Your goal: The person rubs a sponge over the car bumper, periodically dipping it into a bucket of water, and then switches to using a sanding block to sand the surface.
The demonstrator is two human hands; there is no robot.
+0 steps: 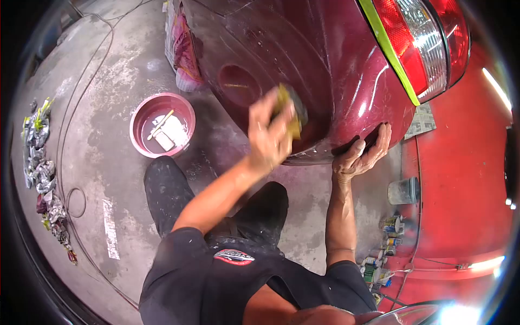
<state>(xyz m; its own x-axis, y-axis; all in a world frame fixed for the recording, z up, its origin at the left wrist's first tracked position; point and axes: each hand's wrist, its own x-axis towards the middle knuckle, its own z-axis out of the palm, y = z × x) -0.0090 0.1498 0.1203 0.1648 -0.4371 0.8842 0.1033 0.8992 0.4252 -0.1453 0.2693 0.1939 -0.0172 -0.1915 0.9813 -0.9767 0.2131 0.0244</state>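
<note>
My left hand point(269, 130) is closed around a yellow-and-dark sanding block point(296, 125), held against the lower corner of a dark red car bumper point(303, 59). The hand and block are smeared by motion. My right hand point(364, 154) lies with fingers stretched out along the lower edge of the bumper, further right. Above it sits a tail light point(420, 43), edged with a strip of green masking tape point(391, 54). The bumper has a round recess point(238, 85) left of the block and pale scuffs on its surface.
A pink basin point(135, 129) holding cloudy liquid and pale flat pieces stands on the concrete floor by my left knee. Crumpled masking paper point(40, 168) and a cable point(60, 146) lie at the left. A bucket point(403, 192) and several cans point(391, 225) line the red wall.
</note>
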